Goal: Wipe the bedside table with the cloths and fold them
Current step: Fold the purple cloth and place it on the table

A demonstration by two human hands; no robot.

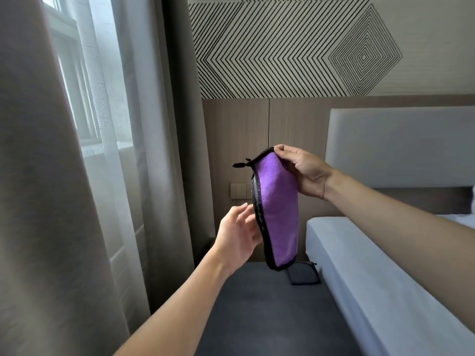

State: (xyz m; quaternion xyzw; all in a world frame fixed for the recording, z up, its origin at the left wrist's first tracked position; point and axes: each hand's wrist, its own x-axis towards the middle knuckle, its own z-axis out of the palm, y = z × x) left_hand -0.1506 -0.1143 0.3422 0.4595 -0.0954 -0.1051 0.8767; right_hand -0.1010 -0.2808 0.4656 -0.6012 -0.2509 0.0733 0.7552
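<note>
A purple cloth (279, 211) with a black hem hangs in the air, folded lengthwise, pinched at its top corner by my right hand (302, 172). My left hand (240, 235) is just left of the cloth's black edge, fingers spread and touching or nearly touching it, holding nothing. Below, a dark grey cloth (304, 274) lies folded flat at the back right of the dark bedside table (257, 312), partly hidden by the purple cloth.
A bed with a grey mattress (372, 273) and padded headboard (401, 145) borders the table on the right. Grey curtains (51, 201) and a sheer one hang on the left. A switch panel (240, 190) sits on the wooden wall panel behind.
</note>
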